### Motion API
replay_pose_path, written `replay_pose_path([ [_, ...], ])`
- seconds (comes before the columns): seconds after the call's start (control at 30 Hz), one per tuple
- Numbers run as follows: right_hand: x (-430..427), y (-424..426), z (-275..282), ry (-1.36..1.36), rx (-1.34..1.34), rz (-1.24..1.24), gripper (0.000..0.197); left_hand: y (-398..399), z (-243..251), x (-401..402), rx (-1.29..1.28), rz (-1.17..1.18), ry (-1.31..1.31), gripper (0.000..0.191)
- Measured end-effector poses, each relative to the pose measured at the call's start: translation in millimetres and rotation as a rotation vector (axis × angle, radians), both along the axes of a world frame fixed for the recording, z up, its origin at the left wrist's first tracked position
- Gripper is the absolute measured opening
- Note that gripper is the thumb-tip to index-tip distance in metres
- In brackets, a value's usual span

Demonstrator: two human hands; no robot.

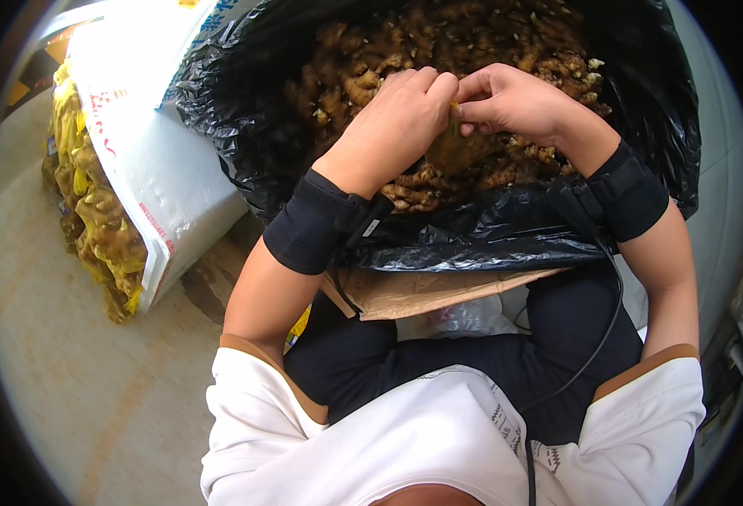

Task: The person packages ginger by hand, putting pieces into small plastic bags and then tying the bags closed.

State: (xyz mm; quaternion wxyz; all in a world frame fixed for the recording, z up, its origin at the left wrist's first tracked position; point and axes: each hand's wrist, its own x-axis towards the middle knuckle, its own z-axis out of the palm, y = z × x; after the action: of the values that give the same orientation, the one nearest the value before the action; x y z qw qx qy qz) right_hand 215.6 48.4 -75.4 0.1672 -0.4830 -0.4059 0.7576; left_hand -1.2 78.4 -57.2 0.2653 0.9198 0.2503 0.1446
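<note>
My left hand (400, 126) and my right hand (513, 101) meet over a carton lined with a black plastic bag (245, 107). Between my fingertips is the gathered top of a yellow mesh bag (456, 148). The mesh hangs blurred below my hands, so its contents are hard to make out. Thumb and fingers of my right hand pinch close to the neck; my left fingers curl round it and are partly hidden. Loose ginger roots (362, 82) fill the lined carton beneath, some with pale tips.
To the left, yellow mesh bags of ginger (102, 215) lie on white foam boxes' outer side, on the floor (93, 373). A white foam box (162, 164) bearing red writing stands beside the carton. A cardboard flap (447, 294) juts towards my lap. A black cable (614, 316) runs from my right wristband.
</note>
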Motion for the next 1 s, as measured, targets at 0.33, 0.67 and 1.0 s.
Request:
replay_pose_path([
  [0.33, -10, -2, 12, -0.071, 0.106, 0.045, 0.019, 10, 14, -10, -0.45, 0.044, 0.086, 0.017],
  [0.67, -1, 5, -7, 0.06, -0.125, -0.003, 0.018, -6, 6, 1, 0.092, -0.035, 0.159, 0.023],
  [1.0, -3, 5, -5, 0.108, -0.196, -0.039, 0.016, -11, 14, 5, 0.01, 0.039, 0.156, 0.018],
])
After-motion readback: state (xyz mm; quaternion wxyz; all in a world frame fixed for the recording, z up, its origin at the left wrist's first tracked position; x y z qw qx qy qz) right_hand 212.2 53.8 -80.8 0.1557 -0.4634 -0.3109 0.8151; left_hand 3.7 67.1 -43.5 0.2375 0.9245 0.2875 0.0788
